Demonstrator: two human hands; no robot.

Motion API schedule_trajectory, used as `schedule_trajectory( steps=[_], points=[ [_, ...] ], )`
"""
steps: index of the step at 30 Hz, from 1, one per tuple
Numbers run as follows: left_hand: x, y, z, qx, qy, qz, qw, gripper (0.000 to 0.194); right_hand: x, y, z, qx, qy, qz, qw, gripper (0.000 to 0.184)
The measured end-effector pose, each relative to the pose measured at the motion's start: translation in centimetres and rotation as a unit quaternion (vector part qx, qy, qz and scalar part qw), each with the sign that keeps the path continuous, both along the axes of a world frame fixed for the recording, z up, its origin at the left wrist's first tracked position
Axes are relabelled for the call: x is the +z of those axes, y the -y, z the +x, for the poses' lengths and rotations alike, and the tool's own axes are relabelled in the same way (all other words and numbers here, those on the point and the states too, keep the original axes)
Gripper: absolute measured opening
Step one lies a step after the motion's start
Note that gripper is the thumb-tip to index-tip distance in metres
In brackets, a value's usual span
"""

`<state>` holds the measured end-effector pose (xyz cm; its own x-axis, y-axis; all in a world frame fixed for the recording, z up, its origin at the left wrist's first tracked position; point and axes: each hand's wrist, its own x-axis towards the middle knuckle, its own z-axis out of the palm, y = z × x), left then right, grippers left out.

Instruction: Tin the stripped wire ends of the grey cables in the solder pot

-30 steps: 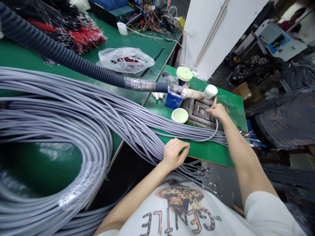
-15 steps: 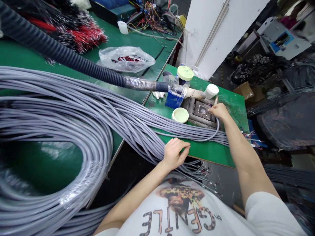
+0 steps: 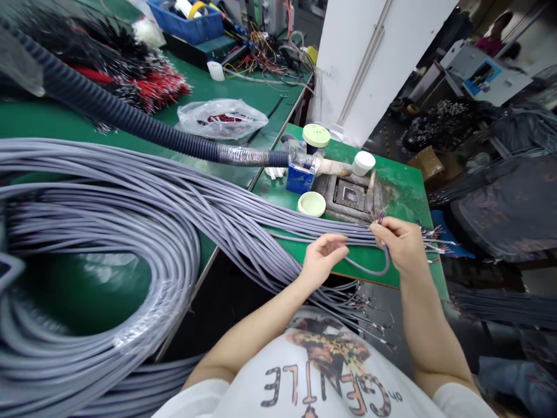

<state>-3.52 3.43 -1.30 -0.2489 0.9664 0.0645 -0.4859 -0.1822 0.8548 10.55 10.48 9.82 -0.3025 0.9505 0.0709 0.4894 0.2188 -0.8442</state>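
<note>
A thick bundle of grey sheathed cables point(image 3: 243, 217) runs from a large coil point(image 3: 108, 244) across the green work board point(image 3: 404, 191). Their stripped ends fan out in small coloured wires point(image 3: 430, 238) past the board's right side. My right hand point(image 3: 402, 244) pinches one grey cable point(image 3: 374, 268), which bends in a loop below the hand. My left hand point(image 3: 322, 258) hangs open just above the bundle, fingers loosely curled, holding nothing. Behind the hands sits a metal fixture point(image 3: 348, 194) set in the board.
A corrugated dark hose point(image 3: 130, 119) with a taped end crosses to a pipe above the fixture. Jars, a pale green lid point(image 3: 311, 204) and a blue box point(image 3: 300, 177) stand by the fixture. A plastic bag point(image 3: 221, 119) and red-black wire bundles point(image 3: 139, 87) lie on the far bench.
My right hand has moved from the fixture toward me, bringing the cable end out. My left hand has lifted off the cables. The view has tilted slightly.
</note>
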Motion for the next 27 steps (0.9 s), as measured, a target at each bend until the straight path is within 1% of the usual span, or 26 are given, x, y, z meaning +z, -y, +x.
schedule_trajectory(
  steps=[2,3,4,6,8,10,11,12,13,14,16,17,18,19,20,21,22,24,25,26,27],
  points=[
    [0.8,-0.8,1.9,-0.067,0.132,-0.011,0.989,0.036,-0.7,1.3,-0.1,-0.009,-0.039,-0.017,0.999,0.033],
    [1.2,-1.1,2.8,-0.085,0.183,-0.012,0.979,0.037,-1.1,1.8,-0.2,-0.013,-0.055,-0.024,0.998,0.034],
    [1.6,-1.3,3.6,-0.089,0.223,-0.010,0.971,0.035,-1.4,2.2,-0.2,-0.016,-0.071,-0.031,0.997,0.034],
    [2.3,-1.5,4.7,-0.087,0.268,-0.010,0.959,0.029,-1.9,2.7,-0.1,-0.024,-0.111,-0.044,0.993,0.036],
    [2.9,-1.6,5.1,-0.077,0.270,-0.017,0.960,0.026,-2.3,3.3,0.2,-0.027,-0.157,-0.066,0.985,0.033],
    [3.2,-1.7,4.9,-0.047,0.236,-0.022,0.970,0.024,-2.6,4.0,0.7,-0.012,-0.196,-0.098,0.976,0.023],
    [3.2,-1.7,4.6,-0.017,0.202,-0.013,0.979,0.022,-2.8,4.3,0.9,0.000,-0.214,-0.114,0.970,0.019],
    [3.3,-1.7,4.2,0.018,0.150,0.005,0.988,0.019,-3.0,4.7,1.1,0.010,-0.232,-0.128,0.964,0.022],
    [3.3,-1.6,3.8,0.052,0.084,0.035,0.995,0.016,-3.2,5.1,1.2,0.016,-0.249,-0.142,0.958,0.028],
    [3.3,-1.4,3.4,0.080,0.010,0.073,0.994,0.013,-3.4,5.5,1.4,0.016,-0.267,-0.153,0.951,0.034],
    [3.1,-1.0,3.0,0.102,-0.111,0.146,0.978,0.007,-3.7,6.2,1.4,0.008,-0.296,-0.171,0.940,0.042],
    [3.0,-0.8,3.0,0.103,-0.138,0.164,0.971,0.005,-3.8,6.5,1.3,0.003,-0.306,-0.176,0.936,0.045],
    [2.9,-0.6,3.1,0.103,-0.135,0.163,0.972,0.006,-3.8,6.7,1.2,-0.001,-0.313,-0.177,0.933,0.048],
    [2.7,-0.4,3.3,0.101,-0.106,0.144,0.979,0.010,-3.8,7.0,1.0,-0.005,-0.319,-0.173,0.932,0.051],
    [2.5,-0.3,3.5,0.089,-0.060,0.113,0.988,0.018,-3.9,7.2,0.8,-0.011,-0.326,-0.167,0.931,0.053],
    [2.3,-0.1,3.7,0.063,-0.008,0.079,0.995,0.026,-3.9,7.4,0.6,-0.016,-0.331,-0.161,0.930,0.055],
    [2.2,0.1,3.9,0.022,0.042,0.046,0.998,0.032,-4.0,7.5,0.5,-0.020,-0.334,-0.159,0.929,0.057],
    [2.1,0.5,3.9,-0.092,0.111,-0.003,0.989,0.037,-4.1,7.6,0.7,-0.017,-0.327,-0.171,0.929,0.058],
    [2.1,0.7,3.7,-0.146,0.127,-0.018,0.981,0.037,-4.1,7.5,0.9,-0.003,-0.310,-0.188,0.932,0.058],
    [2.1,0.9,3.4,-0.185,0.134,-0.028,0.973,0.037,-4.1,7.2,1.3,0.017,-0.285,-0.205,0.936,0.056],
    [2.2,1.2,3.0,-0.211,0.133,-0.034,0.968,0.037,-3.9,6.8,1.8,0.040,-0.256,-0.217,0.941,0.053]
  ],
)
